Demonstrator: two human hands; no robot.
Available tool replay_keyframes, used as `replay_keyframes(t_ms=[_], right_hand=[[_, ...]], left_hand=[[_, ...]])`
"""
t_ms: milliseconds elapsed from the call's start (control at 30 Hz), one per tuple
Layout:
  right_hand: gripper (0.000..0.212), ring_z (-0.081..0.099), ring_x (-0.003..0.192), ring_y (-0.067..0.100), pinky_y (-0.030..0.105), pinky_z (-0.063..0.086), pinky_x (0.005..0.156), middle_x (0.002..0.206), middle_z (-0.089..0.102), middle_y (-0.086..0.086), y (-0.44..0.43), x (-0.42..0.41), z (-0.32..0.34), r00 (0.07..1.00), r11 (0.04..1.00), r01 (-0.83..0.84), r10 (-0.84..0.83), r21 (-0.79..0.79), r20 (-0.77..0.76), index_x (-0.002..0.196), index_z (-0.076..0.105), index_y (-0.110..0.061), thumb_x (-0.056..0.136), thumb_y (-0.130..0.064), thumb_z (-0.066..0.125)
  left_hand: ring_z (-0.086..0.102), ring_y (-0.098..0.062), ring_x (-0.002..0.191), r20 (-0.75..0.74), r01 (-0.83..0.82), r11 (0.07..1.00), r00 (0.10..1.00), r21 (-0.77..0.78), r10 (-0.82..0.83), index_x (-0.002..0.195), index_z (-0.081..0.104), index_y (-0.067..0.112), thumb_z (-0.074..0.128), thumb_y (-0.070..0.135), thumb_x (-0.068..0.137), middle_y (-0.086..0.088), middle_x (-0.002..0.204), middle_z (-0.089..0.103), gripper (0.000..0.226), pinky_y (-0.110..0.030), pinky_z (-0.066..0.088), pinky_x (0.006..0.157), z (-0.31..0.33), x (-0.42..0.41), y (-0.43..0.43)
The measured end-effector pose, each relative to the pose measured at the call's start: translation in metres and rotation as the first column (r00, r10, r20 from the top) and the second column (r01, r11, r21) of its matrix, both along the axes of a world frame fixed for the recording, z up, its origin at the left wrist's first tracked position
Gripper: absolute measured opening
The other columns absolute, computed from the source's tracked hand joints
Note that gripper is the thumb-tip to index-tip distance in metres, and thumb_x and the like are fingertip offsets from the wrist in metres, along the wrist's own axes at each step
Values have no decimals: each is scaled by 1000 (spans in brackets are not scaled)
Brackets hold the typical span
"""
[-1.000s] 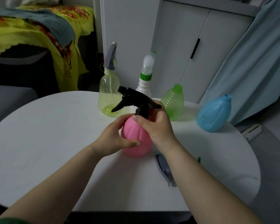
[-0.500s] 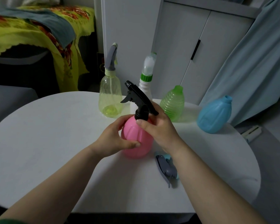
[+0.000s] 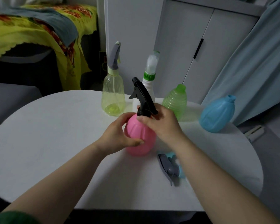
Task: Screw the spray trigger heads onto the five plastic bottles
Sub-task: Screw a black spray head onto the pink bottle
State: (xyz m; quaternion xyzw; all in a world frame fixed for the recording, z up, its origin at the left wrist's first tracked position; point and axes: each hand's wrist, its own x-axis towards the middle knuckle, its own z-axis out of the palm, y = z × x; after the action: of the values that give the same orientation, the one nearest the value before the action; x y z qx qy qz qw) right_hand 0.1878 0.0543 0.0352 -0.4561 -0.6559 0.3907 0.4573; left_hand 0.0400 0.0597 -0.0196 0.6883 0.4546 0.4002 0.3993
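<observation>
A pink bottle [image 3: 140,139] stands at the middle of the round white table [image 3: 47,143]. My left hand [image 3: 118,136] grips its left side. A black trigger head [image 3: 143,97] sits on its neck, nozzle pointing away and left, and my right hand [image 3: 162,125] is closed around the head's collar. Behind stand a clear yellow bottle [image 3: 113,96] with a grey head and a white bottle [image 3: 149,78] with a white head. A green bottle [image 3: 175,101] and a blue bottle [image 3: 217,113] have bare necks. A loose grey and blue trigger head [image 3: 170,168] lies under my right forearm.
White cabinet doors [image 3: 200,46] and a pale blue curtain [image 3: 257,62] rise behind the table. A yellow patterned cloth [image 3: 31,33] hangs over furniture at the far left. A grey seat [image 3: 10,97] sits left of the table.
The black trigger head has turned on the pink bottle: its nozzle swung from pointing left to pointing away. My right hand turned with it. My left hand kept holding the bottle.
</observation>
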Motion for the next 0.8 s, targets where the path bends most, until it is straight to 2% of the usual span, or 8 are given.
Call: replay_keyframes(t_ms=[133, 300, 433, 500, 600, 700, 767, 800], right_hand=[[28, 59, 94, 4, 15, 45, 90, 101, 63, 1, 12, 19, 21, 953, 949, -273, 289, -155, 87, 89, 60, -25, 74, -1, 64], [27, 61, 95, 16, 28, 45, 93, 96, 64, 4, 6, 10, 8, 990, 993, -110, 112, -33, 80, 88, 59, -25, 74, -2, 65], [33, 60, 77, -12, 3, 43, 75, 86, 64, -11, 3, 4, -3, 999, 998, -41, 41, 55, 0, 85, 59, -30, 73, -1, 66], [34, 58, 73, -17, 0, 41, 70, 82, 62, -16, 3, 3, -4, 1000, 998, -23, 23, 58, 2, 84, 59, -32, 72, -2, 67], [30, 60, 81, -8, 5, 44, 77, 86, 63, -11, 1, 6, 2, 999, 999, -44, 44, 9, 7, 82, 60, -31, 72, -3, 68], [27, 56, 100, 10, 22, 42, 92, 98, 62, -3, 1, 7, 9, 995, 998, -44, 47, -33, 92, 94, 61, -23, 72, -9, 69], [28, 53, 99, 11, 17, 39, 87, 102, 58, -3, -1, 5, 13, 991, 1000, -17, 18, -8, 135, 91, 59, -26, 70, -12, 71], [28, 53, 95, 11, 13, 39, 81, 102, 56, -3, -2, 4, 15, 991, 1000, -1, 0, 10, 134, 86, 57, -30, 69, -13, 72]], left_hand=[[50, -9, 99, -22, 21, 1000, 1000, -11, -21, 105, 39, 37, 84, 15, 52, 14, 103, 51, 73, 1, 41, 71, 4, 2, 0], [48, 7, 93, 5, 5, 1000, 1000, -20, -5, 94, 35, 49, 75, 29, 43, 25, 98, 47, 67, 3, 39, 68, 7, 5, -3], [48, 6, 93, 17, -8, 1000, 1000, -22, 8, 103, 38, 39, 74, 28, 45, 23, 99, 47, 70, 4, 39, 68, 6, 6, -3], [50, -1, 93, 3, -7, 1000, 1000, -18, 7, 110, 40, 31, 77, 26, 47, 16, 101, 49, 73, 5, 37, 68, 6, 6, -3], [49, -11, 98, -9, -13, 1000, 1000, -26, 13, 116, 39, 27, 81, 12, 58, 6, 108, 49, 73, 2, 39, 68, 7, 6, -6], [47, -13, 105, -42, 22, 998, 999, -56, -24, 125, 36, 24, 78, 14, 63, 6, 114, 48, 75, -15, 41, 81, 12, 4, -11], [45, -9, 109, -60, 11, 999, 998, -51, -15, 128, 35, 26, 78, 17, 64, 9, 118, 47, 77, -22, 37, 89, 16, 1, -15], [45, -5, 108, -48, -8, 999, 999, -33, 7, 126, 37, 29, 77, 19, 64, 13, 118, 47, 75, -18, 36, 90, 19, -1, -17]])
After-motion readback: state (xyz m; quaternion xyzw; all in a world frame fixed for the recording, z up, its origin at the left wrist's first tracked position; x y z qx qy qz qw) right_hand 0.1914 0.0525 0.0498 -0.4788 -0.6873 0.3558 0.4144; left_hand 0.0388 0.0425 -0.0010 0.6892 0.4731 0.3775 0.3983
